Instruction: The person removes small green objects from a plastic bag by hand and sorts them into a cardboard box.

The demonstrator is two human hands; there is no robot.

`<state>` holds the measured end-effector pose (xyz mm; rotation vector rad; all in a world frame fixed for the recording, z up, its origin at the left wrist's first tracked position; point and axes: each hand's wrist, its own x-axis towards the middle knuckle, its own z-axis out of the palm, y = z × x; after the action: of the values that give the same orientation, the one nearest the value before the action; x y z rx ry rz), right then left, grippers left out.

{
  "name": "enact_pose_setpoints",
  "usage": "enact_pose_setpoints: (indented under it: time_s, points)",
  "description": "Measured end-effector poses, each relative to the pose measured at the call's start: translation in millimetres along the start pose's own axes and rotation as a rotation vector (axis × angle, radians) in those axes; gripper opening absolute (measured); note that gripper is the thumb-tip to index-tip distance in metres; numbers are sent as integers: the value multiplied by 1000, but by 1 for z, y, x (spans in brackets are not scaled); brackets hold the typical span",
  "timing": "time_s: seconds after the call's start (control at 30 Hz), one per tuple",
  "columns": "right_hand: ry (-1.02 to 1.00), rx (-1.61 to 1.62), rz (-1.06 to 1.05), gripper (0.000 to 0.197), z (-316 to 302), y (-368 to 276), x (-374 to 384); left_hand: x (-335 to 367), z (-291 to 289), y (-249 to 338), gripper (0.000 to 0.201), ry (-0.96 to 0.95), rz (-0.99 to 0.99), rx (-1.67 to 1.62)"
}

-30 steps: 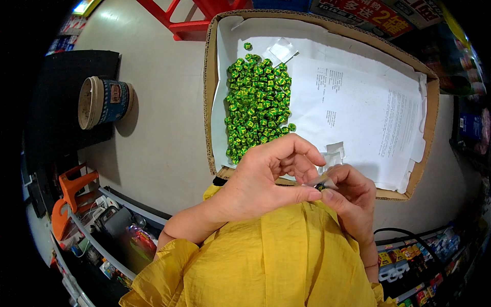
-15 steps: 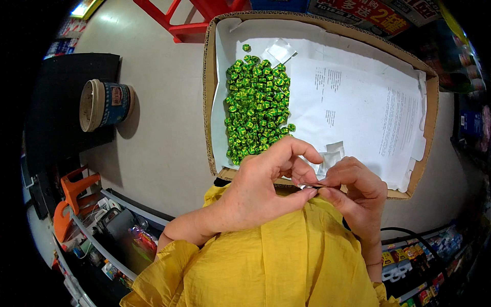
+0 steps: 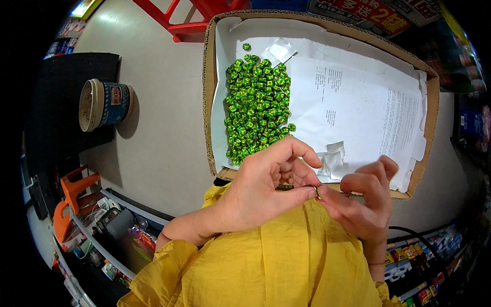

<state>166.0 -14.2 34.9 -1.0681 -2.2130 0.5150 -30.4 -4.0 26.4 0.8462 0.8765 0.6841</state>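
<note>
My left hand (image 3: 271, 184) is closed, its thumb and forefinger pinching a small dark green-and-yellow foil-like piece (image 3: 317, 193), mostly hidden by fingertips. The tip of my right hand (image 3: 358, 199) presses on the piece from the other side, while its other fingers are raised and curled. Both hands are above the near edge of a shallow cardboard box (image 3: 434, 117). In the box's left part lies a heap of small green-and-yellow foil-wrapped pieces (image 3: 258, 102). Silvery-white flat packets (image 3: 333, 158) lie just beyond my hands.
White printed paper (image 3: 368, 112) lines the box. Another white packet (image 3: 281, 50) lies at the heap's far end. To the left stands a blue-and-white bucket (image 3: 110, 105) on a black surface. A red stool (image 3: 189, 23) is beyond the box, and shelves with goods (image 3: 422, 261) are at lower right.
My right hand has shifted slightly right, and its upper fingers have lifted away. The held piece now shows a green-yellow edge between the fingertips. My left hand has barely moved.
</note>
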Motion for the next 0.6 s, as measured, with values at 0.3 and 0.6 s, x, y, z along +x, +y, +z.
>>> enact_pose_setpoints:
  time_s: [0.3,0.6]
  points:
    - [-16,-254,-49,25,-6,-15,-2,-1,-4,0,15,-71,-85,-164]
    - [42,-259,-84,26,-4,-11,-4,0,-1,0,18,-78,-72,-271]
